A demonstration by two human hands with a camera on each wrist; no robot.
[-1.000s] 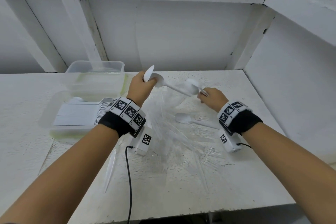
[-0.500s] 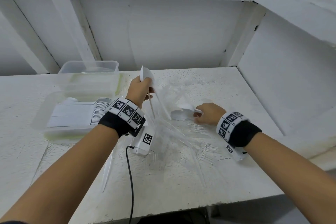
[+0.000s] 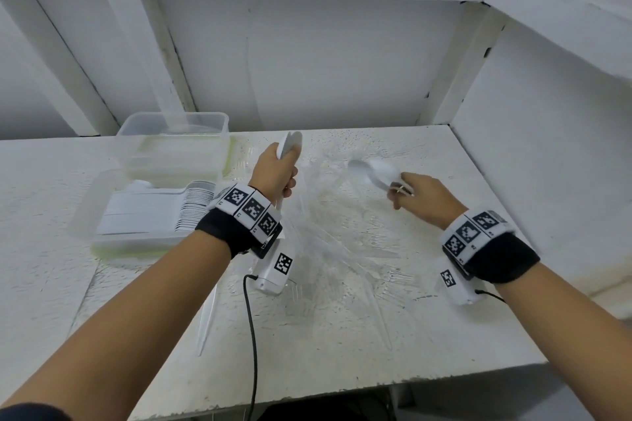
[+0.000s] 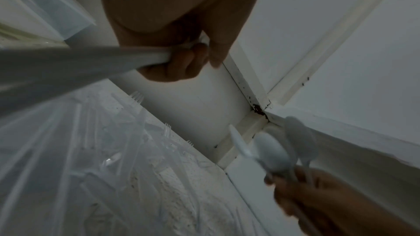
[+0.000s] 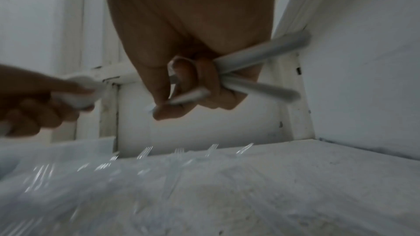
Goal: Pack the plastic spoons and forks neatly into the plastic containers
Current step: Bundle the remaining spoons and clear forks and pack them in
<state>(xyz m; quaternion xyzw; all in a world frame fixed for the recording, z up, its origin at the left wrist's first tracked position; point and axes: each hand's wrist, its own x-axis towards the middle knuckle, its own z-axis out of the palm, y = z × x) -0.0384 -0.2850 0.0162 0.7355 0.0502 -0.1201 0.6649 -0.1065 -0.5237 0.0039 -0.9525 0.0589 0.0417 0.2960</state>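
**White spoons gathered in both hands above the loose cutlery**

White plastic spoons are held in each hand at the centre of the head view. The left hand (image 3: 273, 174) has its fingers curled round a bundle of spoons (image 3: 290, 145), bowls up, handles running down past the wrist. The right hand (image 3: 419, 195), right of centre, has its fingers wrapped round a second small bunch of spoons (image 3: 372, 171), bowls pointing to the upper left; in the right wrist view their handles (image 5: 261, 87) cross rather than lie parallel. Clear forks (image 3: 345, 249) lie scattered over the white table (image 3: 342, 352) between the wrists. At middle left a shallow container (image 3: 113, 239) already holds a nested row of spoons (image 3: 191, 205); a deeper container (image 3: 171, 133) stands just behind it.

To do this step well, the crossed handles would probably need squaring so the bowls nest, then joining with the left bundle, bowls facing one way, before laying them against the packed row. A loose grip could let slick handles fan out.
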